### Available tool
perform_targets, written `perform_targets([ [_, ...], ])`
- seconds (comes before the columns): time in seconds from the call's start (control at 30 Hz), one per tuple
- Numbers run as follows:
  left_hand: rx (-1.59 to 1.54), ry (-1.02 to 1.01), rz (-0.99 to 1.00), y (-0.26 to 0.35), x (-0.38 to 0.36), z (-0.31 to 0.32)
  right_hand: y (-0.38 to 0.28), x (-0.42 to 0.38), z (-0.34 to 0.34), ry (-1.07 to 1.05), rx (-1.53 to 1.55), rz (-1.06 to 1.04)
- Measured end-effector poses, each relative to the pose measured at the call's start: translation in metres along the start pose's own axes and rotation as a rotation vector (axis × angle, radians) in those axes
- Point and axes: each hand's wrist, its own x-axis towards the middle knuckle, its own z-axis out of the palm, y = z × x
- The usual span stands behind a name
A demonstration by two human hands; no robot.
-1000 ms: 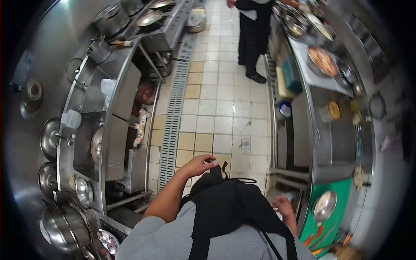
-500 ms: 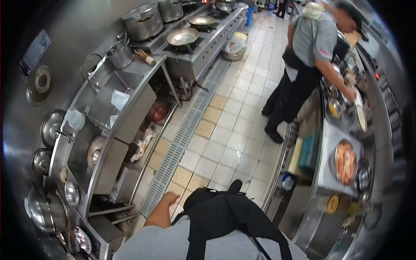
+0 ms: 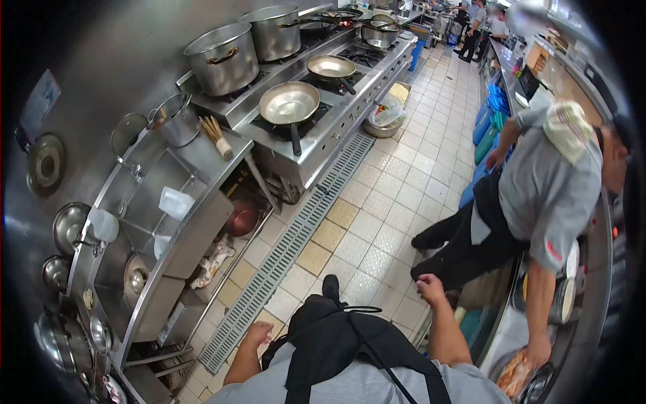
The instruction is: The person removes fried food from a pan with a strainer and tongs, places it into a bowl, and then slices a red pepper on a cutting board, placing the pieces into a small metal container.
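My left hand [image 3: 258,334] hangs low beside my black apron [image 3: 333,343], its fingers loosely curled with no object visible in it. Out in front and to the right, my right hand [image 3: 431,288] is held above the tiled floor, fingers curled in and nothing showing in them. It is nearest to the dark trouser leg of a co-worker [image 3: 552,182] on the right. That person's lowered hand [image 3: 537,350] touches or reaches over a pan of reddish-orange food [image 3: 515,374] on the right-hand counter.
At left runs a steel sink [image 3: 168,222] with plastic containers. Beyond it, a stove carries two frying pans [image 3: 289,104] and large stock pots [image 3: 222,60]. A floor drain grate [image 3: 289,249] crosses the tiles [image 3: 377,222]. A tub with a plastic bag [image 3: 385,121] stands under the stove. More people are far back.
My view has moved forward and tilted up. My right hand has come into view. The co-worker now appears nearer, with one arm lowered to the pan of food.
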Motion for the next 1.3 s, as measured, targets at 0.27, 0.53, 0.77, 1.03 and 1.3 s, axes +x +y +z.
perform_targets([
  [0.27,0.031,-0.097,0.606,0.355,0.079,0.024,-0.010,0.074,0.000,-0.345,0.002,0.405],
  [0.53,0.077,-0.275,0.810,0.603,0.112,0.145,0.006,0.270,-0.065,-0.477,-0.134,0.589],
  [0.77,-0.067,-0.434,0.631,0.697,0.124,0.199,-0.238,0.491,-0.134,-0.276,-0.345,0.131],
  [1.03,-0.096,-0.375,0.572,0.857,0.195,0.212,-0.403,0.669,-0.160,-0.144,-0.107,-0.128],
  [1.3,0.151,-0.261,0.908,1.085,0.273,0.228,-0.399,0.732,-0.271,-0.132,0.083,0.191],
])
